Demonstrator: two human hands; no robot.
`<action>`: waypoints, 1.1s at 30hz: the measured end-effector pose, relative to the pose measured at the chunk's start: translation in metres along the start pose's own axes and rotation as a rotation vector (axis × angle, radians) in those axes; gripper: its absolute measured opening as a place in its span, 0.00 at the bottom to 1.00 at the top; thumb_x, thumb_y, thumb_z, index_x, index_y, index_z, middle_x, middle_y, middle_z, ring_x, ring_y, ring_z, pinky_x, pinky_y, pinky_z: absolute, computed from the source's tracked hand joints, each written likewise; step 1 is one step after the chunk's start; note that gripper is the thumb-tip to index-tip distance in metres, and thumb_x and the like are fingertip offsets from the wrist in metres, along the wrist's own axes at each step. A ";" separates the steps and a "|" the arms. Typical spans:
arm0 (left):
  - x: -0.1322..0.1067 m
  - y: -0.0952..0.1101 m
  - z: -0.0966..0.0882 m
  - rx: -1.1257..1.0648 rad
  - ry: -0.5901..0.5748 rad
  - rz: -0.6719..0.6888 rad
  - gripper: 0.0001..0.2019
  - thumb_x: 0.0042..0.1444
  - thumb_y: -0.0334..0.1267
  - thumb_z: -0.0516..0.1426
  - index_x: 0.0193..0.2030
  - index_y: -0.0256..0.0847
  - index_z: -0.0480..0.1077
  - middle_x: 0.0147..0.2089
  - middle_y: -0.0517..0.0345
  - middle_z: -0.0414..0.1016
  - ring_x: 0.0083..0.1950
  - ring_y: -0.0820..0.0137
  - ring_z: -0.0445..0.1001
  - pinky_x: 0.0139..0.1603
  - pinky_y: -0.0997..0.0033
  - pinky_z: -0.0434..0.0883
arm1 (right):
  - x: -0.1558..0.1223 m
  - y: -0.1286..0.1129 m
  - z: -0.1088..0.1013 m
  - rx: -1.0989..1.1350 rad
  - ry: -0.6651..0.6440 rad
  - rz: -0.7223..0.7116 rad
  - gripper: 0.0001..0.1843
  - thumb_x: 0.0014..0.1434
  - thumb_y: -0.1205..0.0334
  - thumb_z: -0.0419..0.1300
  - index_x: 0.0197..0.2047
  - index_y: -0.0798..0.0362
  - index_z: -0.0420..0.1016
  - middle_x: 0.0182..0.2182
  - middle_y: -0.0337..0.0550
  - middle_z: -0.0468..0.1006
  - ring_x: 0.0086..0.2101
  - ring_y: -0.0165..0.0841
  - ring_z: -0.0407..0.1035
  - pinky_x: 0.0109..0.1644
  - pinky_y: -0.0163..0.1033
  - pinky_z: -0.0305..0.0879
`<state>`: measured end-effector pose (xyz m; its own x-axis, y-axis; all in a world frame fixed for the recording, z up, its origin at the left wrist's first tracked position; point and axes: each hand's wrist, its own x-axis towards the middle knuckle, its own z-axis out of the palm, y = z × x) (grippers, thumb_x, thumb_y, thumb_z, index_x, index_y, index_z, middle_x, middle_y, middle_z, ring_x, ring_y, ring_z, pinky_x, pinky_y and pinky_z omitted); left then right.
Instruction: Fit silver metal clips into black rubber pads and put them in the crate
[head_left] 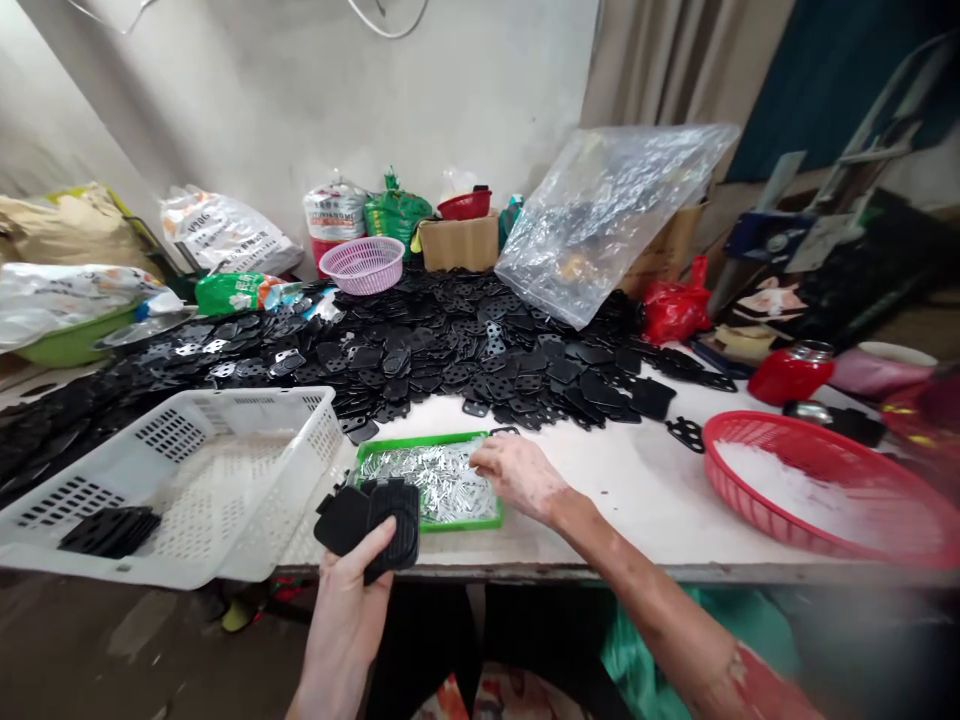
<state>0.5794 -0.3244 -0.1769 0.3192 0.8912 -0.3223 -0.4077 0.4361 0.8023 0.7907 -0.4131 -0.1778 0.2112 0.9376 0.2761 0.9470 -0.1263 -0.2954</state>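
Observation:
My left hand [346, 610] grips two flat black plastic plates [396, 515] with rounded corners, side by side and partly overlapping, the thumb pressed on the face of one. They are held at the table's front edge, before a shallow green-rimmed tray [465, 525]. Small shiny metal pins [435, 480] fill that tray. Over its right end reaches my right hand [521, 475], fingertips drawn together at the pins. Whatever sits between those fingertips is too small to make out. Behind the tray spreads a large heap of black plastic plates [465, 345], many with holes.
To the left, a white plastic basket [319, 430] holds a few stacked black plates [112, 530]. A red basket [739, 425] with white contents stands at the right edge. Behind the heap are a lilac basket [364, 265], a cardboard box [459, 243] and a clear plastic bag [600, 220].

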 end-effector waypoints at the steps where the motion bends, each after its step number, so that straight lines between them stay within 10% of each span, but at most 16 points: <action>1: 0.002 -0.001 -0.002 0.003 -0.004 -0.007 0.24 0.43 0.21 0.66 0.48 0.45 0.76 0.48 0.57 0.81 0.47 0.65 0.79 0.42 0.71 0.78 | 0.006 -0.006 -0.001 -0.083 -0.076 -0.035 0.09 0.61 0.71 0.59 0.35 0.52 0.80 0.35 0.44 0.80 0.38 0.37 0.70 0.43 0.41 0.64; 7: 0.011 -0.009 -0.008 0.015 -0.058 -0.075 0.27 0.42 0.24 0.68 0.51 0.45 0.76 0.48 0.55 0.81 0.48 0.63 0.79 0.43 0.70 0.78 | 0.020 -0.021 0.007 -0.348 -0.308 -0.013 0.06 0.58 0.70 0.60 0.36 0.57 0.79 0.37 0.51 0.78 0.41 0.43 0.68 0.45 0.46 0.59; 16: 0.019 -0.017 -0.003 0.006 -0.076 -0.111 0.25 0.41 0.26 0.70 0.49 0.41 0.76 0.49 0.51 0.80 0.51 0.62 0.78 0.45 0.69 0.77 | 0.016 -0.004 0.010 -0.201 -0.273 -0.037 0.10 0.57 0.77 0.56 0.31 0.56 0.77 0.35 0.46 0.77 0.38 0.36 0.67 0.42 0.42 0.54; 26: 0.014 -0.021 0.014 -0.082 -0.117 -0.197 0.24 0.44 0.24 0.68 0.50 0.45 0.76 0.48 0.53 0.81 0.46 0.65 0.79 0.42 0.69 0.77 | 0.005 -0.030 0.017 1.207 0.286 0.374 0.06 0.52 0.61 0.68 0.35 0.53 0.80 0.30 0.38 0.79 0.31 0.31 0.71 0.36 0.34 0.65; 33: 0.011 -0.028 0.016 -0.073 -0.195 -0.197 0.26 0.43 0.26 0.69 0.52 0.44 0.75 0.46 0.53 0.81 0.44 0.65 0.79 0.43 0.68 0.77 | 0.008 -0.044 0.017 1.187 0.290 0.415 0.05 0.51 0.62 0.67 0.31 0.54 0.81 0.28 0.38 0.79 0.31 0.30 0.70 0.36 0.33 0.64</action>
<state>0.6084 -0.3284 -0.1946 0.5542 0.7505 -0.3601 -0.3799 0.6130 0.6928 0.7463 -0.3944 -0.1778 0.6227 0.7745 0.1114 0.0359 0.1140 -0.9928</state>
